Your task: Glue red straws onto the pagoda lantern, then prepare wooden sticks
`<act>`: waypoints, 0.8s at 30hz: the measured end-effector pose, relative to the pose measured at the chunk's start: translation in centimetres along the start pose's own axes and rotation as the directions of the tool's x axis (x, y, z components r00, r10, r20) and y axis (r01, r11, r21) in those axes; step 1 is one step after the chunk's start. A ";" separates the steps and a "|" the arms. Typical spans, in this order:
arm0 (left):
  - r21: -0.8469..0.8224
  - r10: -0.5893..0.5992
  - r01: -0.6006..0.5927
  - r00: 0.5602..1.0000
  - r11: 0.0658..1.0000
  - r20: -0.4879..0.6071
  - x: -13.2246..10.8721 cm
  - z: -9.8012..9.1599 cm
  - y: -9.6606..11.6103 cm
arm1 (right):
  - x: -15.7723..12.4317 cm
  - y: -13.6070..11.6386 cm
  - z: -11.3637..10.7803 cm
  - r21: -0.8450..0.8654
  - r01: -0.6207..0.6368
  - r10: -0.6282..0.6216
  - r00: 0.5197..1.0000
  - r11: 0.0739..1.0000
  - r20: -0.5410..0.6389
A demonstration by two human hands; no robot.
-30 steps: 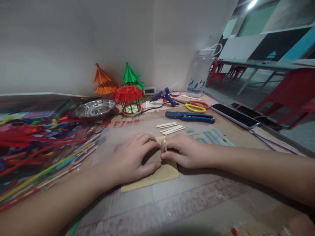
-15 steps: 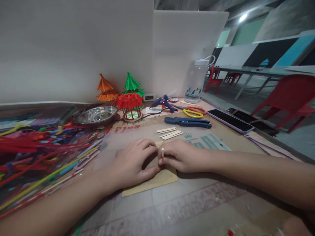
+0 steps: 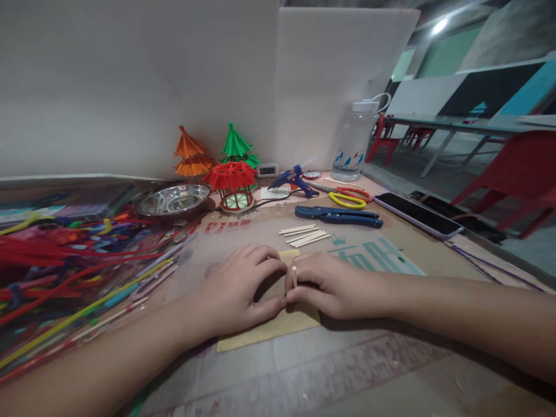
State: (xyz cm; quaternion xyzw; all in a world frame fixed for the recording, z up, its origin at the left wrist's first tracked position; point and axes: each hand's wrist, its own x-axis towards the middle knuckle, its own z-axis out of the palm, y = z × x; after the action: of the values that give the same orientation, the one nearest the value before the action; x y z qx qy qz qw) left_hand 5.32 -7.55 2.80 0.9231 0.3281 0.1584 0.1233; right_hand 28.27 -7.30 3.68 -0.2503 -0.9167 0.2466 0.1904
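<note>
My right hand [image 3: 324, 285] pinches a short thin wooden stick [image 3: 295, 277] between thumb and fingers, its pale end pointing up. My left hand [image 3: 245, 286] rests over a yellowish sheet [image 3: 269, 336], thumb and fingers curved apart, their tips meeting the fingertips of my right hand. What lies between the touching fingertips is hidden. Beyond both hands, several cut wooden sticks [image 3: 306, 236] lie in a loose group on the board. Behind those sits a blue cutter tool [image 3: 339, 216], its handles toward the right.
Scissors [image 3: 347, 200], a blue glue gun [image 3: 295, 179], a bottle [image 3: 348, 142] and a phone [image 3: 417, 215] stand or lie farther back. A red-roofed model [image 3: 232, 185] stands beside a metal dish [image 3: 172, 200]. Coloured pipe cleaners [image 3: 73, 255] heap at left.
The view has shifted slightly, so most things sit a little farther right. My right hand still pinches the stick and my left hand keeps much the same pose.
</note>
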 end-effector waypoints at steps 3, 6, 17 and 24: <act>0.000 -0.008 0.008 1.000 1.000 0.007 0.1 0.0 0.0 | 0.1 0.0 0.0 -0.017 0.001 -0.001 1.000 1.000 -0.023; 0.002 -0.022 0.021 1.000 1.000 0.014 0.1 0.0 0.0 | 0.1 -0.2 -0.1 -0.053 -0.004 0.002 0.999 0.999 -0.035; -0.137 -0.018 -0.001 0.990 0.991 -0.138 0.1 0.2 -0.1 | 0.8 0.8 -0.2 0.761 -0.226 0.361 0.933 0.609 -0.012; -0.106 0.119 -0.169 0.921 0.980 -0.370 -0.2 0.5 -0.6 | 1.1 1.9 -0.2 0.894 -0.178 0.354 0.935 0.411 0.024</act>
State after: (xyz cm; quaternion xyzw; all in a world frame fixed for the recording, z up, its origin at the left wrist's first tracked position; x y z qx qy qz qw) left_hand 5.02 -7.35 2.10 0.8892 0.2650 0.3561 0.1111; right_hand 28.17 -5.16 3.03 -0.2773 -0.5820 0.6908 0.3273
